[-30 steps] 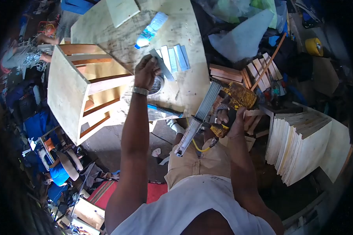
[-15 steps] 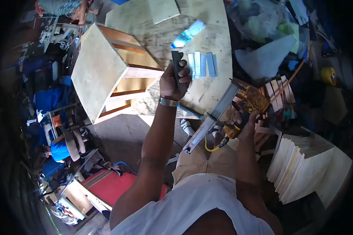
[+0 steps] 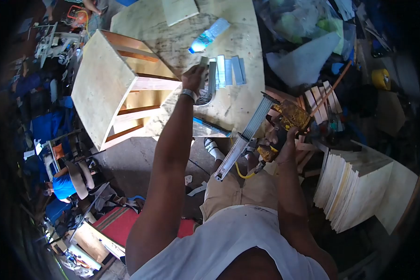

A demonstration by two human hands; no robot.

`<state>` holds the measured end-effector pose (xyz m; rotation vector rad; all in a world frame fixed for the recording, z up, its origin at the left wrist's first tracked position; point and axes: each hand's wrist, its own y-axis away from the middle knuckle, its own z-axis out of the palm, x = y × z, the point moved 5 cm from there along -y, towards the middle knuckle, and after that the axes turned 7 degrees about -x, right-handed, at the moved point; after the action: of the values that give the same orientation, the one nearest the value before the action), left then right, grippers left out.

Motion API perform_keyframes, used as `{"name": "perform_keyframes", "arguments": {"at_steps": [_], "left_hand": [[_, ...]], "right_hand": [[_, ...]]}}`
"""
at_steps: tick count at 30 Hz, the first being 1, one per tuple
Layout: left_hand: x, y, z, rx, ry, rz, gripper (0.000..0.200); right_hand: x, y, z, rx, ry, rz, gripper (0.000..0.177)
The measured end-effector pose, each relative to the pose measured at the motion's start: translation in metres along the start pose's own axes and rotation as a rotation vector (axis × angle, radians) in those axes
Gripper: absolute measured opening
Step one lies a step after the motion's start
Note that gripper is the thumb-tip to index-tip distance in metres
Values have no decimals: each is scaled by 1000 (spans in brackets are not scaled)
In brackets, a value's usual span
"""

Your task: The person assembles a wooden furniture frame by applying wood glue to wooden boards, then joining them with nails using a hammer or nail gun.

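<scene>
My left hand is over the wooden table, its fingers closed round a grey strip whose end sticks out beyond them. Beside it, a dark strip lies on the table, and several silvery strips are side by side to its right. My right hand grips a worn yellow power tool by its handle. The tool's long metal magazine slants down to the left, with a yellow hose below.
An open-fronted wooden cabinet rests on the table's left. A plastic bottle lies beyond the strips. Stacked panels stand at the right. A person in blue is at the far left; plastic sheeting is behind the tool.
My left hand has come down to the table, and the dark strip it held up now lies beside it. The view has shifted slightly; my right hand still holds the tool.
</scene>
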<state>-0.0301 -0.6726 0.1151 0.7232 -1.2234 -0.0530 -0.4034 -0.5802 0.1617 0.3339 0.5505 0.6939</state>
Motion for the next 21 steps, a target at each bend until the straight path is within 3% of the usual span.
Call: {"name": "perform_keyframes", "arguments": {"at_steps": [1, 5, 10, 11, 13, 17, 18, 19, 20, 21], "left_hand": [[-1, 1, 4, 20, 163, -45, 23], [8, 3, -18, 159, -99, 27, 30], [71, 62, 10, -14, -888, 224, 35], [74, 67, 15, -104, -878, 208, 35], [75, 96, 31, -171, -470, -24, 38], [106, 142, 63, -152, -776, 242, 42], [105, 145, 63, -184, -902, 336, 41], [106, 149, 65, -215, -1025, 428, 39], [107, 153, 70, -247, -1071, 541, 36], [104, 154, 68, -243, -878, 454, 35]], "right_hand": [[-4, 4, 3, -3, 41, -15, 80], [-7, 11, -1, -16, 62, -40, 81], [-6, 10, -3, 15, -8, -20, 81], [-7, 7, -3, 18, -1, -17, 80], [-6, 1, 0, 26, 17, -7, 80], [-13, -6, 16, 101, 104, -26, 75], [-11, -7, 18, 39, 46, 5, 62], [-9, -8, 17, 40, 56, 10, 62], [-6, -10, 15, 40, 68, 17, 62], [-4, -13, 15, 36, 81, 26, 62]]}}
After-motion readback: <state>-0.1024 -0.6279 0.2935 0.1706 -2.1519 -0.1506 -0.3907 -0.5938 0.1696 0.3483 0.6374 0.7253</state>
